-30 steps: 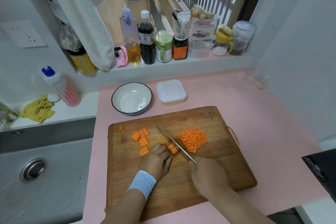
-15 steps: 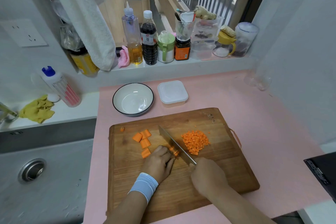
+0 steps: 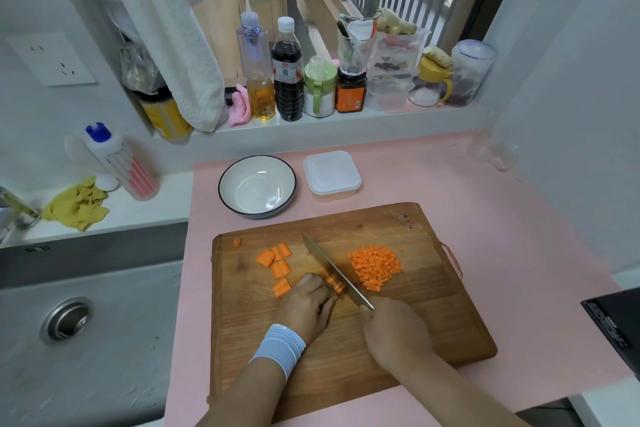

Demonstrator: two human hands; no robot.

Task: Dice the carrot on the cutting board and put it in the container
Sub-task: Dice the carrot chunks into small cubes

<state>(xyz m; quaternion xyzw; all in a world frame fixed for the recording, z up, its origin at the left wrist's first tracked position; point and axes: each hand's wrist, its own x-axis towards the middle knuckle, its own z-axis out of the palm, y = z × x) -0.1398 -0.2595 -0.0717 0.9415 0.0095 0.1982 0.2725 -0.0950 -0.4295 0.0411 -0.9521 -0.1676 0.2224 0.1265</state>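
Pins a short carrot piece [image 3: 334, 285] to the cutting board [image 3: 433, 322] under the curled fingers of the left hand [image 3: 306, 308]. Shows only its orange end, just right of those fingertips and touching the blade. Cannot tell its long axis for certain; seems to run out from under the fingers toward the blade, crossing the edge.

Grips the knife [image 3: 332, 269] in the right hand [image 3: 394, 329], fingers wrapped tight round a handle hidden inside them. Sets the blade slantwise, tip away and to the left, edge down on the piece right beside the left fingertips.

Looks like mid-dice. Calls next for the left fingers to draw back leftward as the blade works along the piece, with those fingertips the thing at risk.

Has a heap of diced carrot [image 3: 375, 265] on the far side of the blade from the left fingers, nearer the right hand. Has four uncut chunks [image 3: 277, 262] just beyond the left fingers, nearer that hand.

Finds the white container [image 3: 331, 175] and a bowl [image 3: 257, 185] well beyond both hands on the pink tabletop [image 3: 502, 236], apart from the board. Cannot tell whether the container is lidded. Transfer not yet begun, judging by the heap.
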